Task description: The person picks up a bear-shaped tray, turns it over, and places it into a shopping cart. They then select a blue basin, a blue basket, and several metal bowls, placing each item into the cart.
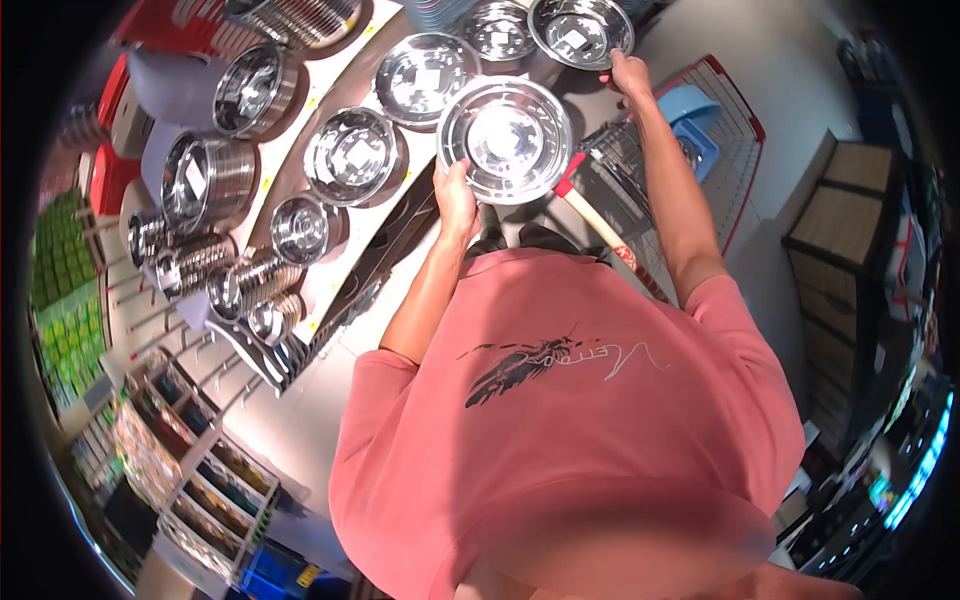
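Note:
In front of my body is a shiny round metal basin (505, 140), held by its lower left rim in my left hand (457, 200). Farther up and to the right, my right hand (627, 76) grips the rim of a second metal basin (580, 32), which has a white label inside. The fingers of both hands are closed on the rims. Close beside the basin in my left hand, another labelled metal basin (425, 80) rests on the shelf (370, 225).
Metal bowls (350, 157) and pots (208, 180) stand on the shelves at the left. Right of me is a red-edged wire cart (740, 130) with blue plastic containers (690, 105) and a long wooden handle (600, 225). Farther right stands a drawer cabinet (840, 215).

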Action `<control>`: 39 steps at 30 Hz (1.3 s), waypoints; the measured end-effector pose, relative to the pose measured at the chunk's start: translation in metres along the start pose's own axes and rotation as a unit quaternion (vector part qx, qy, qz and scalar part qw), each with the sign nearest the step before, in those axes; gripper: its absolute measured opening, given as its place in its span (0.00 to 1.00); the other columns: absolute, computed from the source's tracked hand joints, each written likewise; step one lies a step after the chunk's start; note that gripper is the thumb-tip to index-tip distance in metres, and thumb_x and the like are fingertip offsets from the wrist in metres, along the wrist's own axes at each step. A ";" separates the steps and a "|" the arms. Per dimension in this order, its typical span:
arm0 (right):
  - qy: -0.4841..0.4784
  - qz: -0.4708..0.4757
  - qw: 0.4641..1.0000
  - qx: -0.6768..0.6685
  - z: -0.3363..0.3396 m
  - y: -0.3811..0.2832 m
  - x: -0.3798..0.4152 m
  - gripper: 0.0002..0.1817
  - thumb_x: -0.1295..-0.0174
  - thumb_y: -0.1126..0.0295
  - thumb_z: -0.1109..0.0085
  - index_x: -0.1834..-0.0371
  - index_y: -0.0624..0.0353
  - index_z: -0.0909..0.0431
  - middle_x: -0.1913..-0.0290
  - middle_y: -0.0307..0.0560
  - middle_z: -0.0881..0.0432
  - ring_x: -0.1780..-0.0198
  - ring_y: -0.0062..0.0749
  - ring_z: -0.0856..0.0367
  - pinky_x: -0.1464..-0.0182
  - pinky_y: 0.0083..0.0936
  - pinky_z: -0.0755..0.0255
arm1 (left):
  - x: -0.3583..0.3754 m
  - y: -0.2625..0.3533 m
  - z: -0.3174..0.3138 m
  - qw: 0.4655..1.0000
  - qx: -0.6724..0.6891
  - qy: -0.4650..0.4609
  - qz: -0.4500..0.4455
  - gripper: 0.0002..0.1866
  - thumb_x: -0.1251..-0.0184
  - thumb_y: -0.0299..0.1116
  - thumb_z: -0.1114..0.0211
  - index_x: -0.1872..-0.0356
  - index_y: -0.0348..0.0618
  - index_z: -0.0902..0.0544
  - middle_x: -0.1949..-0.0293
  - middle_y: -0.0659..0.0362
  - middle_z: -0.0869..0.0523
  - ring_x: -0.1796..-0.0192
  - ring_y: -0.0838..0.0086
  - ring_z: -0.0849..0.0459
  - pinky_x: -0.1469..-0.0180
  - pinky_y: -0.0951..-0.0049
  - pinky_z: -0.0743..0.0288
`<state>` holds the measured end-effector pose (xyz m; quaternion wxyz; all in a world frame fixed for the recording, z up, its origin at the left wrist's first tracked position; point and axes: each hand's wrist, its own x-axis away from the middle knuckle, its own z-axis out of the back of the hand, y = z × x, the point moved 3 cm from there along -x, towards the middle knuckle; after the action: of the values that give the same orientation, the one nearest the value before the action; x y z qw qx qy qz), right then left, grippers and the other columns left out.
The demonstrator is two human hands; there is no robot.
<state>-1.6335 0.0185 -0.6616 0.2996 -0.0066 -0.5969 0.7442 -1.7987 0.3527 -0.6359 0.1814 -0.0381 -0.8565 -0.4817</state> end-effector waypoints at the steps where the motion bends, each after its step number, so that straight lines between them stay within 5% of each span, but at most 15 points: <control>1: -0.021 0.003 1.000 0.002 -0.018 0.002 -0.021 0.23 0.31 0.57 0.49 0.67 0.69 0.18 0.74 0.50 0.14 0.75 0.30 0.15 0.73 0.29 0.24 | 0.007 0.001 0.001 1.000 0.005 0.017 -0.002 0.20 0.32 0.24 0.50 0.39 0.35 0.28 0.47 0.50 0.19 0.49 0.65 0.16 0.46 0.64 0.18; 6: -0.111 -0.017 0.990 0.085 -0.113 0.035 -0.120 0.21 0.31 0.58 0.49 0.67 0.69 0.18 0.73 0.48 0.13 0.75 0.26 0.14 0.77 0.26 0.24 | 0.043 -0.002 0.009 0.992 0.005 0.130 0.006 0.25 0.32 0.23 0.51 0.33 0.35 0.32 0.44 0.50 0.20 0.44 0.67 0.18 0.43 0.64 0.20; 11: -0.181 -0.096 0.976 0.076 -0.162 0.031 -0.138 0.21 0.26 0.56 0.52 0.65 0.64 0.20 0.72 0.43 0.16 0.79 0.23 0.19 0.83 0.21 0.31 | 0.062 0.003 0.013 0.977 0.025 0.212 0.000 0.25 0.32 0.22 0.51 0.33 0.34 0.31 0.41 0.50 0.20 0.42 0.68 0.21 0.39 0.68 0.25; 21: -0.198 -0.092 0.963 0.160 -0.183 0.055 -0.168 0.23 0.27 0.48 0.47 0.69 0.58 0.22 0.78 0.39 0.19 0.81 0.25 0.21 0.83 0.22 0.33 | 0.076 0.033 0.005 0.970 0.054 0.233 -0.050 0.23 0.29 0.25 0.49 0.34 0.35 0.32 0.41 0.50 0.22 0.41 0.65 0.19 0.38 0.62 0.23; 25: -0.155 0.009 0.933 0.325 -0.159 0.032 -0.148 0.30 0.30 0.41 0.48 0.66 0.60 0.15 0.73 0.40 0.14 0.75 0.26 0.18 0.70 0.27 0.27 | 0.066 0.033 0.013 0.969 0.055 0.226 -0.080 0.20 0.29 0.25 0.49 0.36 0.37 0.31 0.44 0.52 0.20 0.46 0.67 0.17 0.42 0.64 0.20; 29: -0.135 0.042 0.927 0.348 -0.132 0.008 -0.120 0.34 0.29 0.39 0.54 0.66 0.60 0.13 0.73 0.37 0.13 0.73 0.26 0.17 0.66 0.29 0.26 | 0.050 0.030 0.019 0.971 0.059 0.198 -0.119 0.20 0.28 0.25 0.48 0.36 0.39 0.30 0.45 0.54 0.20 0.48 0.69 0.17 0.45 0.65 0.19; 32: -0.257 0.081 0.959 0.089 -0.113 -0.014 -0.053 0.30 0.26 0.41 0.54 0.59 0.59 0.16 0.72 0.38 0.15 0.74 0.18 0.21 0.69 0.20 0.29 | 0.041 0.035 0.007 0.982 0.053 0.164 -0.082 0.23 0.28 0.23 0.53 0.32 0.37 0.34 0.42 0.49 0.21 0.46 0.68 0.17 0.43 0.66 0.19; 33: -0.319 0.077 0.939 0.101 -0.099 -0.031 -0.018 0.32 0.26 0.39 0.56 0.56 0.60 0.18 0.70 0.38 0.15 0.73 0.19 0.22 0.69 0.19 0.29 | 0.034 0.029 0.009 0.986 0.068 0.136 -0.065 0.24 0.28 0.24 0.52 0.31 0.37 0.36 0.42 0.48 0.21 0.49 0.66 0.14 0.51 0.65 0.14; 34: -0.360 0.064 0.926 0.098 -0.088 -0.039 0.014 0.34 0.26 0.39 0.58 0.54 0.62 0.18 0.70 0.39 0.15 0.72 0.18 0.23 0.68 0.18 0.29 | 0.035 0.032 0.002 0.990 0.021 0.138 -0.015 0.24 0.28 0.28 0.50 0.32 0.37 0.35 0.43 0.48 0.21 0.48 0.62 0.14 0.51 0.57 0.12; 36: -0.429 0.072 0.894 0.108 -0.069 -0.045 0.066 0.35 0.23 0.41 0.61 0.48 0.65 0.20 0.71 0.40 0.16 0.72 0.19 0.23 0.68 0.18 0.29 | 0.027 0.022 -0.003 0.992 0.019 0.119 0.027 0.24 0.28 0.29 0.50 0.31 0.38 0.36 0.43 0.48 0.21 0.48 0.62 0.14 0.51 0.55 0.12; 38: -0.462 0.069 0.878 0.101 -0.054 -0.035 0.104 0.33 0.23 0.42 0.60 0.49 0.63 0.20 0.72 0.39 0.17 0.72 0.18 0.24 0.69 0.18 0.30 | 0.022 0.014 -0.011 0.995 -0.001 0.089 0.044 0.24 0.28 0.29 0.50 0.31 0.39 0.36 0.42 0.49 0.21 0.47 0.62 0.14 0.51 0.55 0.12; 39: -0.478 0.121 0.863 0.108 -0.050 -0.026 0.113 0.27 0.25 0.48 0.51 0.60 0.65 0.17 0.75 0.40 0.18 0.76 0.20 0.24 0.72 0.21 0.29 | 0.020 0.010 -0.014 0.996 -0.020 0.072 0.056 0.24 0.28 0.29 0.50 0.31 0.40 0.36 0.42 0.49 0.21 0.46 0.62 0.14 0.51 0.55 0.12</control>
<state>-1.6964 0.1171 -0.6131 -0.1162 0.3104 -0.5773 0.7463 -1.8113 0.3442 -0.6143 0.2688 -0.0551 -0.8281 -0.4889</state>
